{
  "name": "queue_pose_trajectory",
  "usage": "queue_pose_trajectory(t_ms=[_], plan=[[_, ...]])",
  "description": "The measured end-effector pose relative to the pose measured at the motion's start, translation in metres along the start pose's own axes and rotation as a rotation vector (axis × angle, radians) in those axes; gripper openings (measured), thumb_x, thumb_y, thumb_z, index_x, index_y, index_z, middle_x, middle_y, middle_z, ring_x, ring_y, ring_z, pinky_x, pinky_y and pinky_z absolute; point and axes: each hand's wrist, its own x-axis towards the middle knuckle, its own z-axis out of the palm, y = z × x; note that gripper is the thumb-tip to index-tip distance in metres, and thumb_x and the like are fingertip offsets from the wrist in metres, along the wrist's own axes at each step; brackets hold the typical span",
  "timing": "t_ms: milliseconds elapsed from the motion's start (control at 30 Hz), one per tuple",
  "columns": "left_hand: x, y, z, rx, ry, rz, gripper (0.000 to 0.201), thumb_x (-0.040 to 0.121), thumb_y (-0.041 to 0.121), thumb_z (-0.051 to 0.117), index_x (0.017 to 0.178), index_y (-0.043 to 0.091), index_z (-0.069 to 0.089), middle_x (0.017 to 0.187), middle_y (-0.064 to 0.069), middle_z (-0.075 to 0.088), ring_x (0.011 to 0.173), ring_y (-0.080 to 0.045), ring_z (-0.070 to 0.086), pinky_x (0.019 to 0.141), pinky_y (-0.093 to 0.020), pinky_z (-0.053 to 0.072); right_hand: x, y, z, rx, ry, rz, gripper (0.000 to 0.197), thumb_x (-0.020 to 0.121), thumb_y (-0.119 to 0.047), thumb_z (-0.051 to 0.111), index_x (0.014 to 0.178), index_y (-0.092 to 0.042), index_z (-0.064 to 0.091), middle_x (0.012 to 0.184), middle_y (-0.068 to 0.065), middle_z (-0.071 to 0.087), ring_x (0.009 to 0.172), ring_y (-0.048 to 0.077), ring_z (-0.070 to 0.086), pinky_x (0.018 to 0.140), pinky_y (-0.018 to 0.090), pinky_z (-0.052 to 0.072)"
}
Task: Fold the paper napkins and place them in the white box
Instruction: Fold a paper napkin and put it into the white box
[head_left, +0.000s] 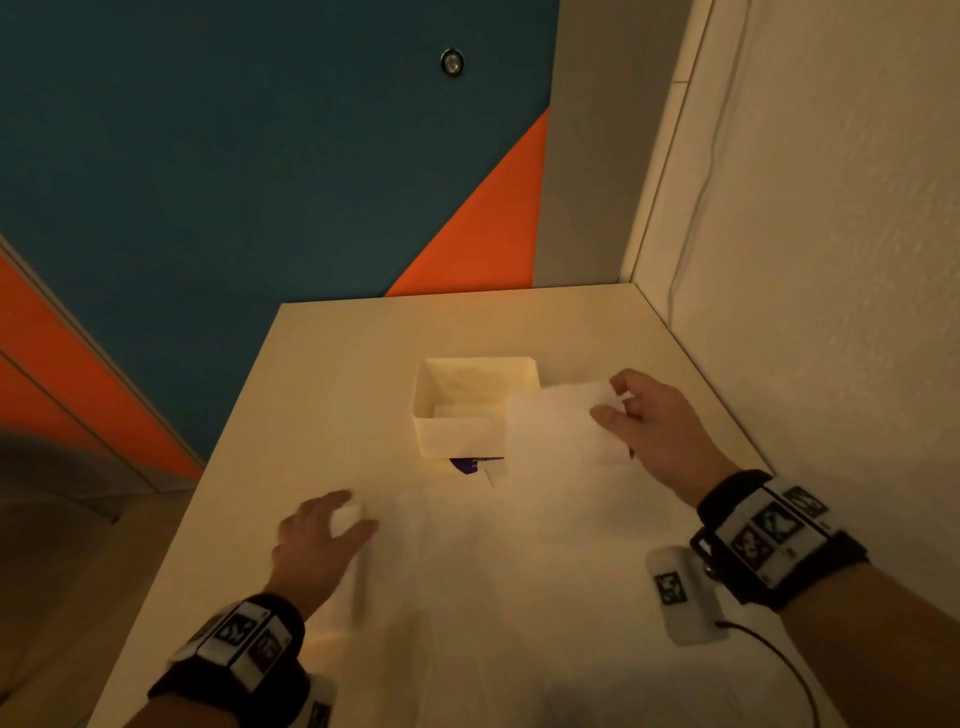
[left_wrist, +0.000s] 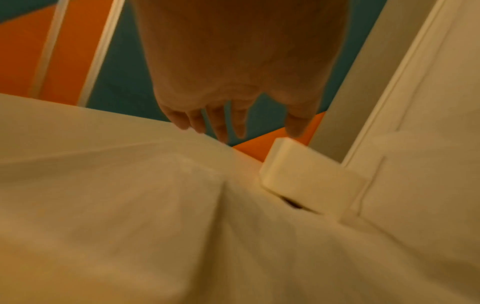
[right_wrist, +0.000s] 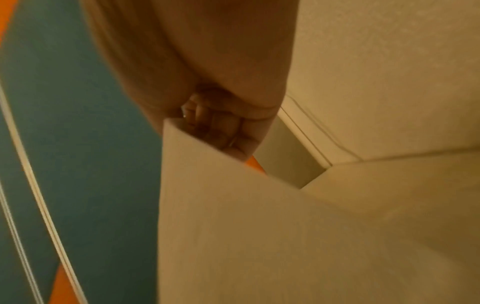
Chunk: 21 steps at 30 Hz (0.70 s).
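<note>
A large white paper napkin (head_left: 519, 519) lies spread over the table (head_left: 337, 364) in the head view. My left hand (head_left: 358, 517) pinches its near left corner low over the table. My right hand (head_left: 610, 400) pinches the far right corner and holds that part lifted, partly covering the white box (head_left: 475, 405). The box stands open just beyond the napkin with pale paper inside. In the right wrist view my curled fingers (right_wrist: 221, 133) grip the napkin's (right_wrist: 233, 226) top edge. The left wrist view shows my fingers (left_wrist: 228, 123) above the raised napkin (left_wrist: 130, 205), with the box (left_wrist: 298, 170) to the right.
A textured white wall (head_left: 805, 260) runs along the table's right side. A purple printed item (head_left: 470, 464) sticks out from under the box. A small white device (head_left: 685, 597) with a black cable sits by my right wrist. The table's left edge drops to a blue and orange floor.
</note>
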Motion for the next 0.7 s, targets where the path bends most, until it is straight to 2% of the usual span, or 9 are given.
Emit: queue_pose_trajectory(t_ms=[67,133,200,267,367,433,533,600,700], plan=[[-0.007,0.025,0.0,-0.262,-0.124,0.068,0.063,0.053,0.073,0.057,0.106,0.04,0.063,0.124,0.012,0.058,0.119,-0.014,0.049,0.106,-0.04,0.036,-0.001,-0.014,0.005,0.223,0.016,0.055,0.006,0.092,-0.01,0.058,0.098,-0.008,0.057,0.082,0.012,0.072,0.069,0.026,0.066,0.062,0.036,0.051],[-0.02,0.054,0.001,-0.49,-0.269,0.141,0.067,0.047,0.073,0.062,0.104,0.038,0.067,0.116,0.018,0.064,0.113,0.001,0.054,0.098,-0.023,0.038,-0.002,-0.023,0.009,0.35,0.016,0.101,0.015,0.093,-0.01,0.056,0.107,-0.006,0.057,0.095,0.012,0.073,0.084,0.028,0.069,0.071,0.043,0.055],[-0.032,0.082,-0.001,-0.639,-0.36,0.223,0.064,0.05,0.068,0.063,0.104,0.034,0.068,0.111,0.022,0.067,0.104,0.012,0.055,0.085,-0.009,0.036,-0.004,-0.027,0.013,0.448,0.002,0.134,0.017,0.093,-0.009,0.055,0.11,-0.008,0.058,0.097,0.01,0.073,0.086,0.026,0.069,0.072,0.039,0.056],[-0.039,0.105,-0.002,-0.743,-0.418,0.279,0.048,0.065,0.055,0.06,0.107,0.032,0.065,0.109,0.026,0.067,0.101,0.014,0.057,0.075,-0.003,0.038,-0.006,-0.029,0.016,0.536,-0.019,0.159,0.019,0.094,-0.009,0.054,0.112,-0.012,0.059,0.101,0.009,0.072,0.09,0.025,0.069,0.074,0.037,0.056],[-0.038,0.122,-0.003,-0.859,-0.433,0.283,0.036,0.076,0.031,0.067,0.111,0.026,0.064,0.109,0.017,0.07,0.099,0.004,0.063,0.07,-0.005,0.045,-0.01,-0.029,0.018,0.626,-0.05,0.18,0.021,0.094,-0.009,0.053,0.113,-0.014,0.061,0.108,0.01,0.071,0.098,0.028,0.067,0.086,0.044,0.053],[-0.035,0.128,-0.003,-0.921,-0.44,0.261,0.032,0.075,0.027,0.068,0.107,0.02,0.068,0.109,0.005,0.071,0.1,-0.008,0.066,0.073,-0.015,0.05,-0.012,-0.031,0.019,0.655,-0.063,0.175,0.021,0.094,-0.009,0.052,0.113,-0.014,0.061,0.109,0.011,0.071,0.099,0.028,0.067,0.087,0.045,0.052],[-0.036,0.134,-0.004,-0.992,-0.416,0.229,0.026,0.076,0.023,0.073,0.101,0.013,0.071,0.104,-0.004,0.073,0.094,-0.017,0.069,0.07,-0.024,0.055,-0.015,-0.031,0.02,0.672,-0.066,0.168,0.023,0.095,-0.011,0.051,0.116,-0.015,0.061,0.109,0.008,0.071,0.097,0.024,0.068,0.083,0.04,0.054],[-0.037,0.137,-0.003,-1.022,-0.367,0.228,0.029,0.075,0.025,0.067,0.098,0.009,0.071,0.1,-0.008,0.073,0.088,-0.02,0.07,0.069,-0.029,0.055,-0.017,-0.031,0.02,0.686,-0.076,0.193,0.023,0.096,-0.018,0.05,0.114,-0.014,0.063,0.107,0.005,0.071,0.091,0.02,0.068,0.075,0.033,0.056],[-0.038,0.14,-0.003,-1.074,-0.325,0.23,0.022,0.079,0.024,0.064,0.093,0.009,0.072,0.093,-0.009,0.074,0.079,-0.019,0.07,0.063,-0.03,0.054,-0.023,-0.03,0.018,0.705,-0.142,0.229,0.041,0.084,-0.034,0.055,0.114,-0.007,0.063,0.104,0.009,0.07,0.087,0.022,0.065,0.071,0.032,0.054]])
